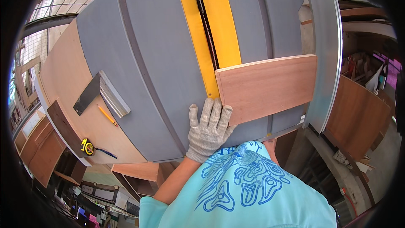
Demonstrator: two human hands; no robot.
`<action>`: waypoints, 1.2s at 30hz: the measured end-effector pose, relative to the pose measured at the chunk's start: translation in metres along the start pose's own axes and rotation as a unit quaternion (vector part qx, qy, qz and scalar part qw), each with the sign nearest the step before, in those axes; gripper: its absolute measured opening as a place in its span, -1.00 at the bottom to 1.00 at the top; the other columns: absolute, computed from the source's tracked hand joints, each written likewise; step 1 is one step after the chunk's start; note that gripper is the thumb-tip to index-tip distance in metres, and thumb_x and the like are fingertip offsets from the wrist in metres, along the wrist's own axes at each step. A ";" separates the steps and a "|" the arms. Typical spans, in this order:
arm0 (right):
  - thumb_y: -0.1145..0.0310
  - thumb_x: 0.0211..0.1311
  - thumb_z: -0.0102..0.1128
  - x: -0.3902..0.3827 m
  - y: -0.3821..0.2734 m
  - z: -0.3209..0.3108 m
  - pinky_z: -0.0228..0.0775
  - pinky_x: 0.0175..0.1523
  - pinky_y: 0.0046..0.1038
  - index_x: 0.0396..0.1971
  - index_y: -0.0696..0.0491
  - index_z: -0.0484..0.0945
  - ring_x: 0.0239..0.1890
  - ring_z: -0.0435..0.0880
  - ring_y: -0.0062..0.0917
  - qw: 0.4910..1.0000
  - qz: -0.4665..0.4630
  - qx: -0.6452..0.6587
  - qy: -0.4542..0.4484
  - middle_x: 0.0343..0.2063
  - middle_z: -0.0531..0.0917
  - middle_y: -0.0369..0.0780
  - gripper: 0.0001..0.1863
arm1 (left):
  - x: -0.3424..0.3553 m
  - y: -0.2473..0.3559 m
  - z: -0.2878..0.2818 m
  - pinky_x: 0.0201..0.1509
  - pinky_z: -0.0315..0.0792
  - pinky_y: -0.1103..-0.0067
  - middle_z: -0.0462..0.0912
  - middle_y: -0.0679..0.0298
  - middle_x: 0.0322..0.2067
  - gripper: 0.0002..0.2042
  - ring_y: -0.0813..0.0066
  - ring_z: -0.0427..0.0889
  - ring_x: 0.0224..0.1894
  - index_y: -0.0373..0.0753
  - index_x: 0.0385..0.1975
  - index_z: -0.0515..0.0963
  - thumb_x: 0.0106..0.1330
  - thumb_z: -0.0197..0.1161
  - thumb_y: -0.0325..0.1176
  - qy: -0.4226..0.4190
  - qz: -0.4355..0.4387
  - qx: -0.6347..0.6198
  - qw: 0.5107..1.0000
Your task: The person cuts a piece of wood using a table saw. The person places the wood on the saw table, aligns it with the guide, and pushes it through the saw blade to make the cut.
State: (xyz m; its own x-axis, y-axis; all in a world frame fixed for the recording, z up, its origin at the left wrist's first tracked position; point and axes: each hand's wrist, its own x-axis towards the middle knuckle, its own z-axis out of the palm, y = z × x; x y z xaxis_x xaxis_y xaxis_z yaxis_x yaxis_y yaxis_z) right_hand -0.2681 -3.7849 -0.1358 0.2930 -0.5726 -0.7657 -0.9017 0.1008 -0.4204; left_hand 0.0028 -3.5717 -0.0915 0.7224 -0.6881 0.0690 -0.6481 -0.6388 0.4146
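Observation:
My left hand (209,128), in a pale knit work glove, lies flat with its fingers stretched out on the grey saw table (160,59). Its fingertips reach the yellow insert strip (225,29), and its thumb side meets the near left corner of a reddish wooden board (268,88). That board rests across the table, its right end against the metal fence (322,55). A toothed saw blade (206,31) shows in the dark slot beyond the board's left corner. Of my right arm (271,150) only a patch of bare skin shows beside the light blue shirt; its fingers are hidden.
On the wooden side panel at left lie a try square (112,97), a yellow pencil (107,115) and a yellow tape measure (87,147) with a dark strap. Wooden cabinets (137,173) stand below the near edge. Beyond the fence leans a brown panel (356,116).

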 end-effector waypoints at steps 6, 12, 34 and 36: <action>0.37 0.27 0.39 -0.003 0.002 0.000 0.49 0.18 -0.29 0.10 0.26 0.53 0.08 0.66 -0.31 1.000 0.001 -0.002 -0.001 0.04 0.69 -0.05 -0.54 | 0.000 -0.002 0.001 0.64 -0.16 -0.11 0.49 0.02 0.33 -0.13 0.05 0.40 0.45 -0.12 0.50 0.27 0.29 0.38 0.21 -0.003 0.007 0.008 1.000; 0.37 0.27 0.38 0.001 0.002 -0.001 0.50 0.17 -0.29 0.09 0.26 0.54 0.08 0.67 -0.31 1.000 0.000 -0.005 -0.002 0.03 0.70 -0.05 -0.55 | -0.001 -0.002 0.003 0.64 -0.16 -0.11 0.50 0.03 0.31 -0.15 0.06 0.41 0.45 -0.09 0.49 0.28 0.29 0.38 0.23 -0.002 0.004 0.008 1.000; 0.37 0.27 0.36 0.004 0.007 0.000 0.51 0.15 -0.28 0.05 0.26 0.56 0.05 0.69 -0.29 1.000 0.005 -0.011 0.003 -0.01 0.72 -0.05 -0.58 | -0.002 -0.001 0.007 0.65 -0.15 -0.08 0.48 0.04 0.35 -0.13 0.11 0.40 0.47 -0.08 0.54 0.23 0.33 0.34 0.24 0.010 -0.004 0.012 1.000; 0.37 0.27 0.35 0.005 0.007 0.000 0.51 0.14 -0.28 0.05 0.26 0.56 0.04 0.69 -0.29 1.000 0.005 -0.011 0.002 -0.01 0.72 -0.05 -0.59 | -0.002 0.000 0.007 0.65 -0.15 -0.08 0.48 0.04 0.35 -0.13 0.11 0.40 0.47 -0.08 0.54 0.23 0.33 0.34 0.24 0.009 -0.006 0.011 1.000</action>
State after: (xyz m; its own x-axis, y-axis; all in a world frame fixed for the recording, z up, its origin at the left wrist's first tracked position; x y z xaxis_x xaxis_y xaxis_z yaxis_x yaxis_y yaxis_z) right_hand -0.2733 -3.7872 -0.1430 0.2827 -0.5756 -0.7673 -0.9115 0.0880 -0.4018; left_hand 0.0000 -3.5723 -0.0977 0.7342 -0.6741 0.0808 -0.6445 -0.6546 0.3950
